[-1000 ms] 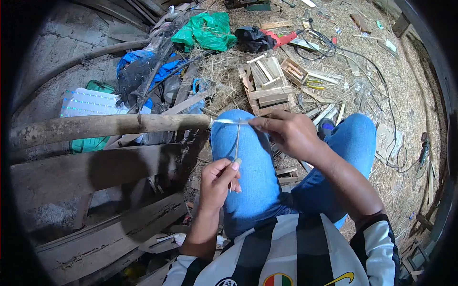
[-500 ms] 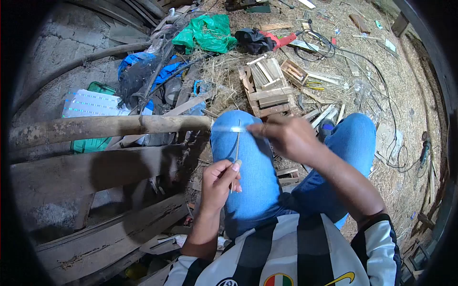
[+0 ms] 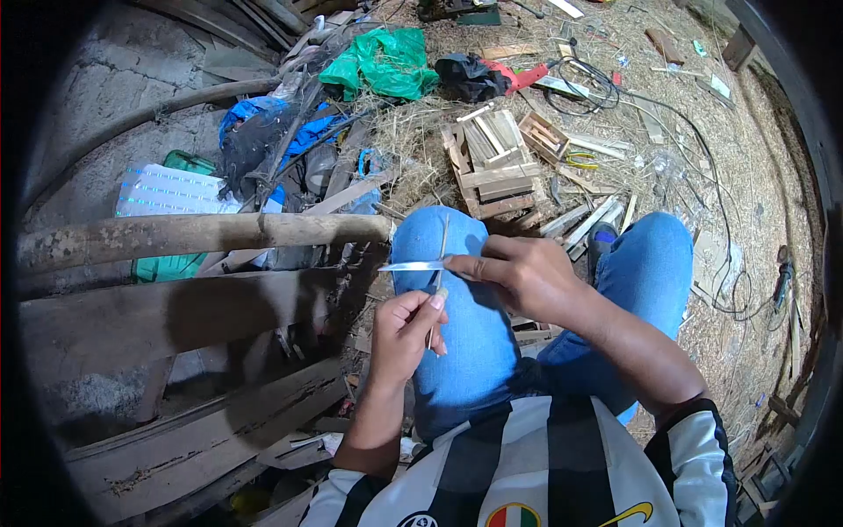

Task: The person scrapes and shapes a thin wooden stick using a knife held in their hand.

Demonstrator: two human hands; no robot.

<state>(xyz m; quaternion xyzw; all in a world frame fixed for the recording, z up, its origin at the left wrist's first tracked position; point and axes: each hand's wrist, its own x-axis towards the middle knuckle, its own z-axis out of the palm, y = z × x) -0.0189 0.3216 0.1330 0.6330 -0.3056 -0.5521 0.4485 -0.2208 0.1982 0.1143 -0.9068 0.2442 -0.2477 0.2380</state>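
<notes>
My left hand [image 3: 409, 327] is closed around the lower part of a thin stick [image 3: 444, 235], pinching it between thumb and fingers. The stick stands nearly upright in view, above the left knee of my blue jeans [image 3: 470, 369]. In my right hand [image 3: 529, 274] is a knife [image 3: 414, 266], its shiny blade pointing left and lying across the stick just above my left thumb. The fingers of my right hand wrap the knife's handle, which is hidden.
A wooden pole [image 3: 176, 241] and planks [image 3: 176, 316] lie on the left. Ahead are a stack of small wood pieces [image 3: 496, 162], a small wooden box [image 3: 543, 138], yellow-handled pliers [image 3: 581, 161], a green plastic bag [image 3: 386, 66] and a red power tool [image 3: 524, 77] with a black cord.
My right hand has moved the knife down along the stick, closer to my left hand. The blade was blurred before and shows sharply now. My left hand has barely moved.
</notes>
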